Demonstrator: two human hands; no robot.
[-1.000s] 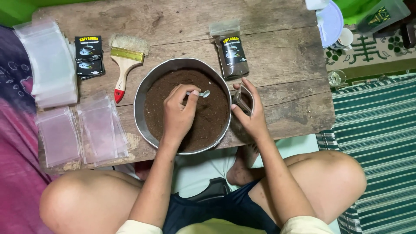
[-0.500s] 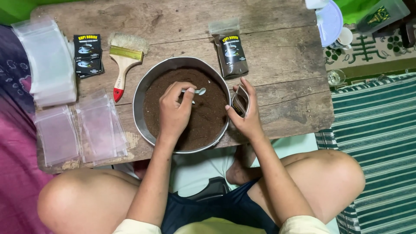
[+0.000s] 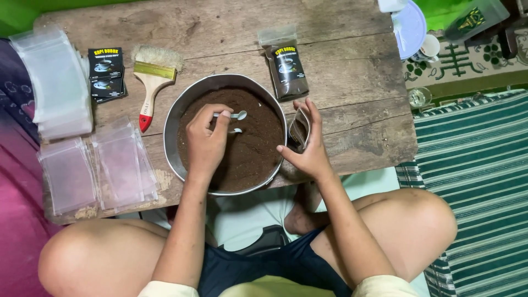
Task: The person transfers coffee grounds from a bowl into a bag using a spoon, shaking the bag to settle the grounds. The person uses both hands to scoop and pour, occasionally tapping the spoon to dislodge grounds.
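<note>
Gripping a spoon (image 3: 237, 115) over the powder-filled bowl (image 3: 171, 124), left hand (image 3: 204, 144); right hand (image 3: 309, 148) clasps a pouch (image 3: 300, 129) on the plank table (image 3: 341, 66).

One metal bowl (image 3: 181, 110), one paintbrush (image 3: 151, 82), two spoons (image 3: 235, 122) — one filled packet (image 3: 287, 65), one glass (image 3: 419, 97)

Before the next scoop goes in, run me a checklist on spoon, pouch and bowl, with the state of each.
1. Spoon gripped in the left hand, over the powder: ok.
2. Spoon loaded with brown powder: cannot tell, the bowl of the spoon is too small to read.
3. Small clear pouch held in the right hand beside the metal bowl: ok.
4. Pouch mouth open and facing the spoon: cannot tell.
5. Powder left in the metal bowl: ok, it covers the bottom.
6. Empty pouches on the wooden table: ok, stacked at the left.
</note>
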